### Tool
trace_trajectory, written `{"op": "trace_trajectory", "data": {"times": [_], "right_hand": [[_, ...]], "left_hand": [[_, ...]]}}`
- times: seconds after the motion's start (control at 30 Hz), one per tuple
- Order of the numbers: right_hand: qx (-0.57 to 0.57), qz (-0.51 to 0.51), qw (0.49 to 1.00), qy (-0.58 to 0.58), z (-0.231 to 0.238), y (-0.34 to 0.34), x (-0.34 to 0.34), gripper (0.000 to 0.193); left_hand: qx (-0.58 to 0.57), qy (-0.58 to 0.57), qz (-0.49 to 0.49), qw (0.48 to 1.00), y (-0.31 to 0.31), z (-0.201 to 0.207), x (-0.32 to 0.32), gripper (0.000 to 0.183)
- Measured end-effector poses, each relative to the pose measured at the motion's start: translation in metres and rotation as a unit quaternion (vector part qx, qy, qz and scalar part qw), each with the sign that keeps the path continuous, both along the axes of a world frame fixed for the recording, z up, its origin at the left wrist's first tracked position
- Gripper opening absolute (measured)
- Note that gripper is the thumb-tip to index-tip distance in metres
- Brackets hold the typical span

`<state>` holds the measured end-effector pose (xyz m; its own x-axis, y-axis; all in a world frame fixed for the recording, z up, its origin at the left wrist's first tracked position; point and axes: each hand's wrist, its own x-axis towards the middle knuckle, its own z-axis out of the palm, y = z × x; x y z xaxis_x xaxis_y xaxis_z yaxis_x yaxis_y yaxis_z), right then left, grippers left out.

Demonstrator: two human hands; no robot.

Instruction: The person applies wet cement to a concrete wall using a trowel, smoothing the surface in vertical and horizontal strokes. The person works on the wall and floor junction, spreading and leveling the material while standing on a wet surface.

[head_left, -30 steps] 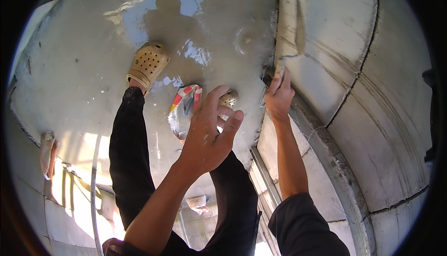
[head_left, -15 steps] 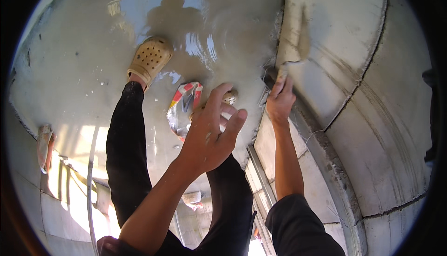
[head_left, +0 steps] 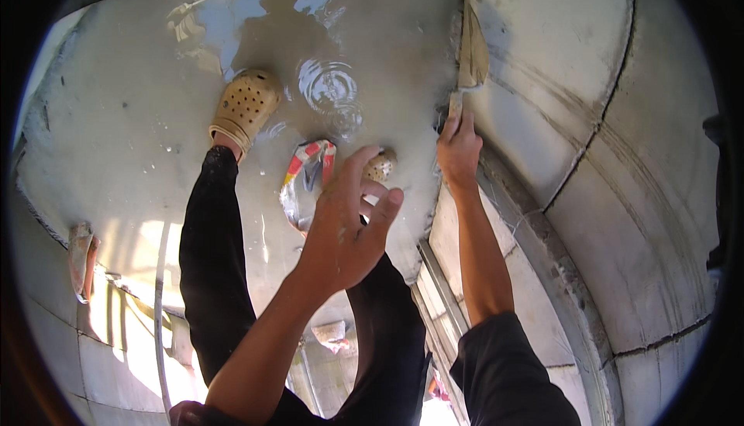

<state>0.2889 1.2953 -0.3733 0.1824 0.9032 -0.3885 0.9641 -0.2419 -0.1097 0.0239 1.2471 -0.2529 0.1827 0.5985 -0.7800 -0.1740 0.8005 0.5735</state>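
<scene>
My right hand (head_left: 459,147) is closed round the handle of a pointed trowel (head_left: 474,50). Its blade lies along the seam where the wet floor (head_left: 403,46) meets the pale panelled wall (head_left: 542,31). My left hand (head_left: 341,228) hangs in the air over my right leg, fingers curved and apart, with nothing seen in it. Beyond its fingers, on the floor, is a crumpled bag (head_left: 293,166) in red, white and yellow, partly covered by that hand. A tan clog (head_left: 248,108) is on my left foot; the other clog (head_left: 380,165) is partly hidden.
Curved wall panels with dark joints rise at the right, above a grey ledge (head_left: 558,290). A torn packet (head_left: 82,259) rests at the lower left, near a thin upright hose (head_left: 160,310). Another scrap of packaging (head_left: 332,334) lies behind my legs. Shallow water covers part of the floor.
My right hand has shifted slightly up and left, bringing the trowel blade from the wall face to the floor seam. Fresh ring ripples show in the water. My left hand has barely moved.
</scene>
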Motion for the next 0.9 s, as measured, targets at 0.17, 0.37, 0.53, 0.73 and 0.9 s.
{"op": "trace_trajectory", "data": {"times": [0.17, 0.37, 0.53, 0.73, 0.9], "right_hand": [[0.009, -0.004, 0.999, 0.037, 0.012, -0.001, -0.003, 0.031], [0.046, 0.041, 0.998, 0.025, 0.011, -0.002, -0.003, 0.024], [-0.044, 0.016, 0.999, -0.019, -0.010, 0.004, 0.025, 0.027], [-0.006, 0.031, 0.999, -0.024, 0.001, 0.009, 0.011, 0.026], [-0.006, 0.080, 0.997, -0.007, -0.014, 0.015, 0.004, 0.027]], "left_hand": [[-0.013, 0.009, 0.006, 1.000, -0.003, 0.003, -0.001, 0.066], [-0.025, -0.003, 0.018, 1.000, -0.005, 0.008, 0.000, 0.064], [-0.003, -0.003, 0.030, 1.000, -0.006, 0.004, 0.002, 0.065], [-0.014, 0.000, 0.024, 1.000, -0.009, 0.004, -0.001, 0.066], [-0.008, -0.007, 0.038, 0.999, -0.012, 0.004, 0.002, 0.064]]}}
